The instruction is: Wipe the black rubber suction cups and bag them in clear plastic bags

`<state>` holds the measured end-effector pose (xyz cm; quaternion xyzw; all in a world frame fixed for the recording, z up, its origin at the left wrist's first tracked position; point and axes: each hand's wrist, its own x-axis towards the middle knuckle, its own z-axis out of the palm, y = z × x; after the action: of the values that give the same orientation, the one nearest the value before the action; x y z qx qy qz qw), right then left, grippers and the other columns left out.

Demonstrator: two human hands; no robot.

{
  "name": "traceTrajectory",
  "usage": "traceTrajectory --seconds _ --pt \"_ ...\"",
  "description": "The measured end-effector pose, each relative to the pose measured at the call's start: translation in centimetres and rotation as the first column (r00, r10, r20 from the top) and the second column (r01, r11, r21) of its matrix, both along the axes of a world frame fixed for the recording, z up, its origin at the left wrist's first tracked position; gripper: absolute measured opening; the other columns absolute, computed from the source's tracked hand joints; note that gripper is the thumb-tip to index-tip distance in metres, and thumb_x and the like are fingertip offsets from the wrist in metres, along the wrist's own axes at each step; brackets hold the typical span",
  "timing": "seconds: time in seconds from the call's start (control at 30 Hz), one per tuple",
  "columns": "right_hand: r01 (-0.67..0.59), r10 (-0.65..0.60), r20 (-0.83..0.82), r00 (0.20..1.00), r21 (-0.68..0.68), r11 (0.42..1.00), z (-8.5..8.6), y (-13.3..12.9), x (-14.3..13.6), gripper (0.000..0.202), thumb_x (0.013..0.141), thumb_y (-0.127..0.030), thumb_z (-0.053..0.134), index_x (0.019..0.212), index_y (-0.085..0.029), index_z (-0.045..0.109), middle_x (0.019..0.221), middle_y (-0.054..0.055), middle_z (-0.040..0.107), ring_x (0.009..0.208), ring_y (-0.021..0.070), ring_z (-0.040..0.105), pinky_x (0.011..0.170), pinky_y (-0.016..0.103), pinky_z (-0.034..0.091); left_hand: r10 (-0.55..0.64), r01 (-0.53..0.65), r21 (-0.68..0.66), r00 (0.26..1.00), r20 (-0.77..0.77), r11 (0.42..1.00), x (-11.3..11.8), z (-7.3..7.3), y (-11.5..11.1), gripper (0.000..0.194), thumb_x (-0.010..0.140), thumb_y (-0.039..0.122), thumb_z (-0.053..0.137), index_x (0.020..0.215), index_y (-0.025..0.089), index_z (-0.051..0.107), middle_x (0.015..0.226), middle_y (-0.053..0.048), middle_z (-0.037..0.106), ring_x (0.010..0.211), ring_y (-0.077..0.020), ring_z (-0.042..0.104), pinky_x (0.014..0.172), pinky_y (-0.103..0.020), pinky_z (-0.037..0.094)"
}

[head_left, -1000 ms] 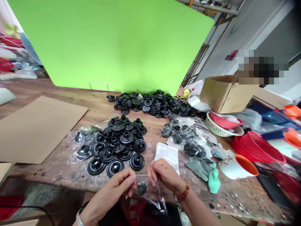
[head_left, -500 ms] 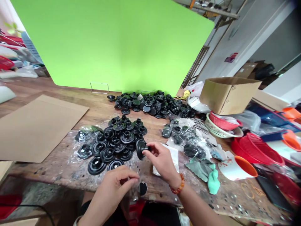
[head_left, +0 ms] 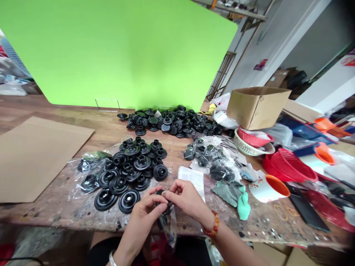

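Close together near the table's front edge, my left hand [head_left: 145, 210] and my right hand [head_left: 190, 201] are both closed, fingertips nearly touching. Between them is a black round part [head_left: 161, 221], a stepped disc with a short neck, partly hidden by my fingers. A clear plastic bag [head_left: 172, 227] hangs around and below it; my left fingers pinch the bag. My right thumb and fingers are at the top of the part, and whether they also grip the film is hard to see. Left of my hands lies a pile of similar black parts [head_left: 133, 166].
More black parts [head_left: 177, 122] are heaped before the green board [head_left: 119, 51]. Bagged parts [head_left: 210, 155] lie to the right, beside a green cloth [head_left: 230, 194], white packets [head_left: 191, 177], a white-and-orange tub [head_left: 269, 188], red baskets [head_left: 288, 166] and a carton [head_left: 257, 107]. Flat cardboard [head_left: 41, 155] lies left.
My right hand has brought the black part from beside the pile down and left to my left hand and the bag. The view has shifted slightly right.
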<state>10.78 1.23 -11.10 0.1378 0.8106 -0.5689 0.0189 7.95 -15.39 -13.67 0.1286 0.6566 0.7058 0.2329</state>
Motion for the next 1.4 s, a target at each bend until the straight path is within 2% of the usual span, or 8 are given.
traceTrajectory --seconds 0.17,0.33,0.57,0.83,1.03,1.1,1.23,1.4 --pt "-0.115 0.113 -0.033 0.993 -0.087 0.990 0.1 0.3 0.7 0.027 0.086 -0.038 0.057 0.075 -0.014 0.065 0.064 -0.001 0.058 0.053 0.0088 0.045 0.051 0.021 0.035 0.039 -0.125 0.214 0.929 0.369 0.969 0.1 0.1 0.3 0.015 0.077 0.035 0.071 0.081 0.022 0.065 0.125 -0.004 0.058 0.110 -0.0243 0.057 0.087 -0.032 0.046" --pt "-0.133 0.134 -0.085 0.987 0.021 0.991 -0.1 0.5 1.6 0.005 0.073 -0.012 0.065 0.072 -0.016 0.062 0.071 -0.002 0.057 0.066 0.0107 0.050 0.061 0.021 0.038 0.037 -0.130 0.242 0.935 0.353 0.961 0.3 0.1 0.6 0.016 0.078 0.034 0.071 0.083 0.021 0.063 0.119 -0.003 0.060 0.110 -0.0223 0.055 0.087 -0.030 0.045" --pt "-0.122 0.104 -0.178 0.979 -0.094 0.988 -0.7 -0.1 2.1 0.009 0.088 -0.019 0.051 0.080 -0.018 0.054 0.075 -0.002 0.055 0.069 0.0116 0.048 0.063 0.022 0.038 0.000 -0.080 0.255 0.955 0.298 0.964 0.4 -0.5 0.6 0.015 0.084 0.035 0.064 0.082 0.022 0.058 0.118 -0.002 0.062 0.100 -0.0170 0.059 0.087 -0.028 0.045" --pt "-0.112 0.096 -0.147 0.984 -0.101 0.989 -0.3 -0.8 2.1 0.008 0.085 -0.017 0.054 0.085 -0.019 0.061 0.070 -0.003 0.057 0.062 0.0111 0.051 0.059 0.021 0.038 0.246 -0.299 0.188 0.934 0.261 0.936 0.1 -1.4 0.6 0.022 0.075 0.038 0.073 0.081 0.020 0.062 0.094 -0.003 0.071 0.088 -0.0180 0.065 0.080 -0.026 0.050" --pt "0.042 0.115 -0.384 0.916 0.378 0.925 0.9 -0.6 3.0 0.016 0.087 -0.013 0.049 0.085 -0.017 0.064 0.082 0.005 0.063 0.082 0.0180 0.056 0.075 0.028 0.041 -0.036 0.012 0.106 0.973 0.228 0.994 -0.6 -0.5 -0.7 0.025 0.071 0.039 0.076 0.066 0.018 0.063 0.065 0.000 0.067 0.067 -0.0150 0.062 0.063 -0.022 0.048" --pt "-0.080 0.208 -0.312 0.927 0.379 0.922 1.5 -0.4 3.3 0.017 0.086 -0.011 0.049 0.087 -0.018 0.064 0.081 0.004 0.063 0.078 0.0162 0.057 0.071 0.025 0.042 -0.110 0.097 0.080 0.978 0.180 0.992 -0.9 -0.4 -1.1 0.026 0.071 0.040 0.076 0.064 0.018 0.063 0.062 0.000 0.065 0.063 -0.0146 0.060 0.061 -0.022 0.047" --pt "-0.401 0.452 -0.156 0.878 0.272 0.874 2.6 0.4 3.1 0.013 0.081 -0.013 0.058 0.081 -0.020 0.068 0.072 -0.001 0.061 0.067 0.0119 0.056 0.063 0.020 0.041 0.111 -0.111 -0.020 0.994 -0.023 0.994 -1.2 -0.4 -1.3 0.024 0.070 0.040 0.076 0.071 0.019 0.064 0.071 0.000 0.064 0.070 -0.0153 0.059 0.065 -0.021 0.048" --pt "-0.219 0.246 -0.254 0.935 0.132 0.967 2.6 2.5 -0.5 0.011 0.080 -0.018 0.061 0.069 -0.017 0.063 0.073 0.000 0.060 0.067 0.0111 0.054 0.062 0.022 0.043 0.339 -0.343 -0.051 0.938 -0.065 0.938 -0.1 -1.0 -0.1 0.037 0.072 0.045 0.073 0.098 0.022 0.059 0.099 -0.003 0.064 0.089 -0.0200 0.062 0.079 -0.026 0.051"
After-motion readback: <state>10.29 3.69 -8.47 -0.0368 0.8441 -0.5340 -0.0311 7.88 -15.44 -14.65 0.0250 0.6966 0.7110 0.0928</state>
